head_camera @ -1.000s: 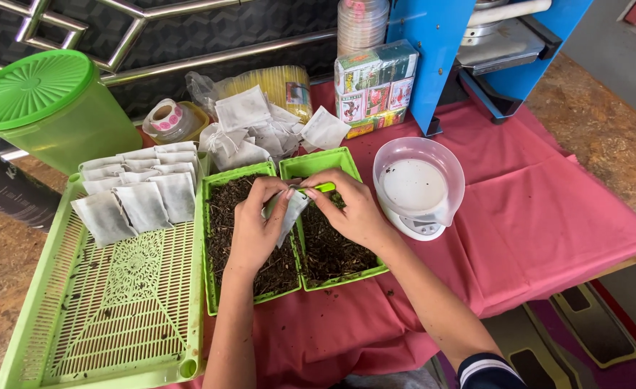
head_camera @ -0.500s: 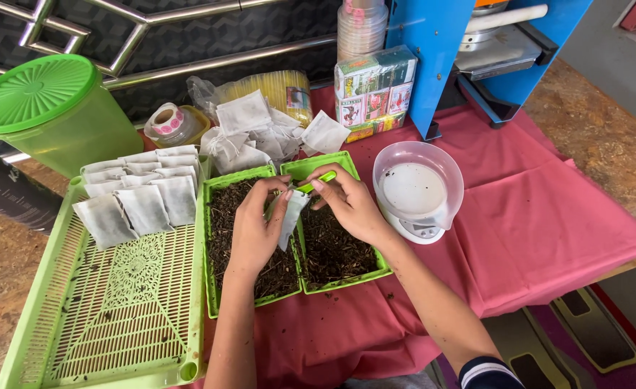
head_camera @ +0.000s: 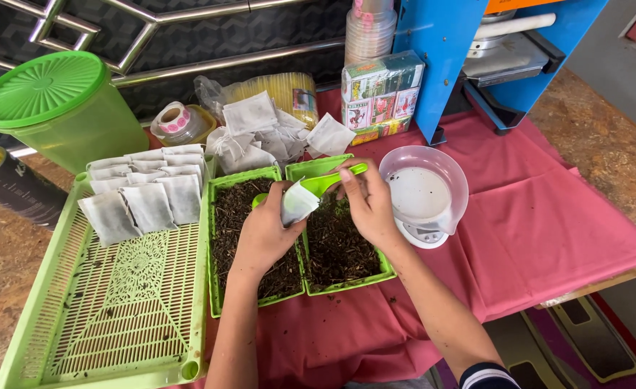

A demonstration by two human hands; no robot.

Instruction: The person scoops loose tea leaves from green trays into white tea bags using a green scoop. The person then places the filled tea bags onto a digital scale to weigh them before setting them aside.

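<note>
My left hand holds a small white filter bag over two green trays of dark loose tea. My right hand grips a green scoop whose bowl meets the mouth of the bag. Both hands hover above the wall between the left tray and the right one.
A large green slatted tray at left holds several filled white bags. Empty bags are piled behind. A small scale with a clear bowl stands at right on the pink cloth. A green lidded tub, tape roll, carton and blue machine stand behind.
The bag has tilted more upright in my left hand, and the green scoop in my right hand has come up to its mouth.
</note>
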